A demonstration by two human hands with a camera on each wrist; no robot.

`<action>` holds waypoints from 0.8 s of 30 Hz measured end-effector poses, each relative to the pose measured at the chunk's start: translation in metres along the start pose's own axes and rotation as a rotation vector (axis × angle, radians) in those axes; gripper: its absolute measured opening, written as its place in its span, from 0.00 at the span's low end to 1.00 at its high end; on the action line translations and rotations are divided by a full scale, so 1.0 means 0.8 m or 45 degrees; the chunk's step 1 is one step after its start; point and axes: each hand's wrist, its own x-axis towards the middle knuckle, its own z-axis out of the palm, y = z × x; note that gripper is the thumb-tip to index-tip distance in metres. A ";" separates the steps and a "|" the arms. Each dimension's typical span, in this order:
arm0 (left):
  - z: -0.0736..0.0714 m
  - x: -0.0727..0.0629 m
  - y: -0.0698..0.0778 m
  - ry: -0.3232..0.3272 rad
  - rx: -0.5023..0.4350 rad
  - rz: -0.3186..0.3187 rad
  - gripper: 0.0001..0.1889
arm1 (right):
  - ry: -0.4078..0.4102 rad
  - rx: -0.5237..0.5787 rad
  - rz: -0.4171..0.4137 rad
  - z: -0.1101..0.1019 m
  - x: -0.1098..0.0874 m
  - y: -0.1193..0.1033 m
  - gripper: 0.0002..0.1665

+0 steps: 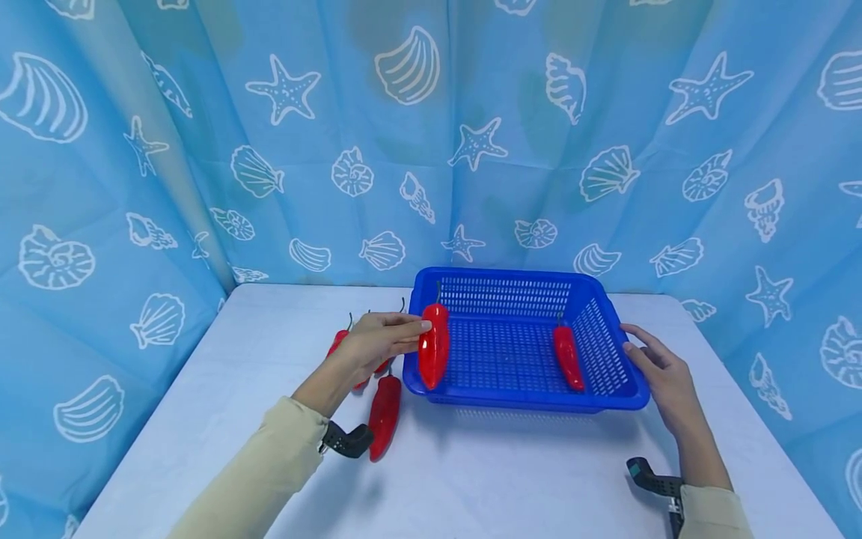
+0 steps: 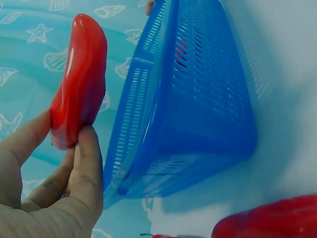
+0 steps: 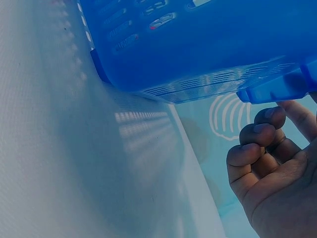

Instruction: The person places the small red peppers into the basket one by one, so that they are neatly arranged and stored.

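My left hand (image 1: 380, 340) pinches a red chili pepper (image 1: 434, 348) near its stem end, between thumb and fingers. The pepper is held over the left rim of a blue plastic basket (image 1: 518, 398), its tip pointing toward me in the head view. Inside the basket, toward the right wall, lies another red pepper (image 1: 568, 358). With thumb and index finger my right hand (image 1: 663, 378) grips the basket's right rim. The right wrist view shows its other fingers (image 3: 242, 154) curled in below that rim.
A loose red pepper (image 1: 385, 419) lies on the white table (image 1: 485, 479) left of the basket. Several more peppers (image 1: 337, 340) are partly hidden behind my left hand. A blue curtain (image 1: 471, 202) with shell and starfish prints hangs round the table's back and sides.
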 end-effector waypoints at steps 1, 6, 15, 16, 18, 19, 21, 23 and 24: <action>0.002 0.002 0.001 -0.008 0.002 -0.005 0.31 | 0.000 0.000 0.003 0.000 0.000 0.000 0.41; 0.018 0.013 0.009 -0.030 -0.023 -0.008 0.29 | 0.002 0.004 0.004 -0.001 0.001 0.001 0.41; 0.038 0.021 0.020 -0.077 -0.042 0.000 0.26 | 0.002 0.025 -0.008 0.001 0.001 0.001 0.41; 0.039 0.022 0.021 -0.081 -0.044 0.000 0.26 | 0.000 0.026 -0.011 0.001 0.000 0.001 0.40; 0.042 0.023 0.021 -0.087 -0.033 -0.001 0.26 | -0.001 0.024 -0.016 0.002 0.000 0.001 0.40; 0.043 0.024 0.022 -0.089 -0.026 -0.001 0.26 | -0.001 0.023 -0.018 0.001 -0.001 0.001 0.40; 0.045 0.026 0.023 -0.099 0.003 0.007 0.26 | -0.001 0.023 -0.021 0.001 -0.001 0.001 0.40; 0.048 0.028 0.025 -0.118 0.019 0.017 0.26 | 0.002 0.023 -0.021 0.001 -0.002 0.000 0.40; 0.049 0.029 0.026 -0.133 0.019 0.023 0.26 | 0.004 0.023 -0.020 0.000 -0.002 0.000 0.40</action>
